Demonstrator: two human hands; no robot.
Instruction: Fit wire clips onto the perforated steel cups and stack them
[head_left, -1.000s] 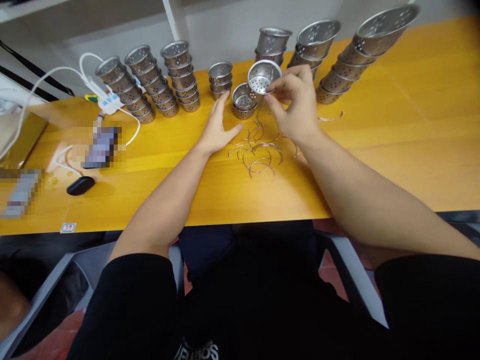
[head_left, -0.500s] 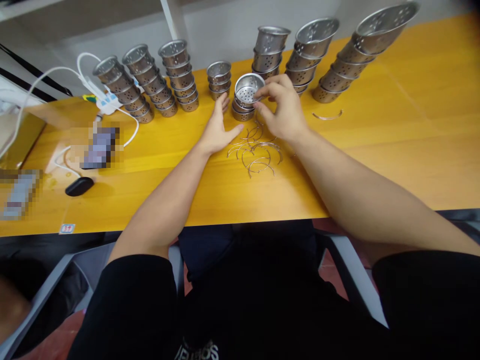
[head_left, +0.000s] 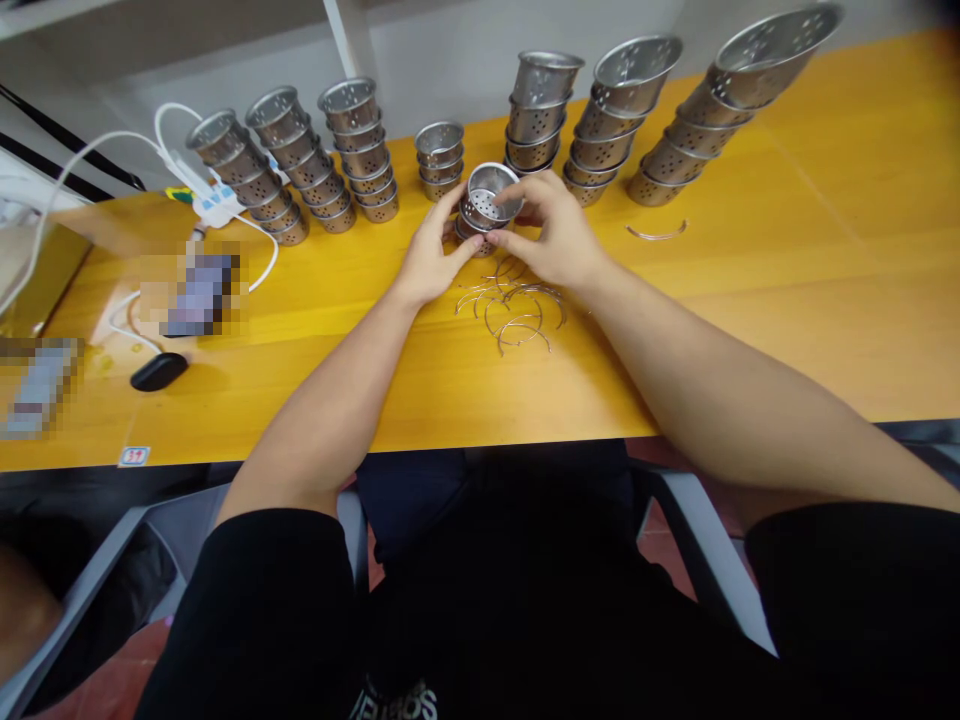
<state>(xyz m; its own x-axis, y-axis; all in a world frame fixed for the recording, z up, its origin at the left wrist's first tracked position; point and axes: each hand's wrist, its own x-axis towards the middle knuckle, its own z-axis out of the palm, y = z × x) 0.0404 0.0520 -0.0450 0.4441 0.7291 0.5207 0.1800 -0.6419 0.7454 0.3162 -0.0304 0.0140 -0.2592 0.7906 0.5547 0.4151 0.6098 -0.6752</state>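
Observation:
A small stack of perforated metal cups stands in front of me, its top cup tilted so that I see the holes in its base. My left hand is closed around the stack's left side, with the thumb in front at the lower cup. On the right side, my right hand grips the top cup, fingers at its rim and thumb low in front. The right fingers partly hide the cup. Several thin curved wires lie loose on the table just in front of the stack.
Taller stacks of the same cups line the back, such as one at left and a leaning one at right. A short stack stands behind my left hand. Another curved wire, a phone, a black case and a power strip lie about.
My left hand has closed on the stack, from beside it. The stack has moved slightly toward me and its top cup has tilted. My right hand has come lower around the top cup.

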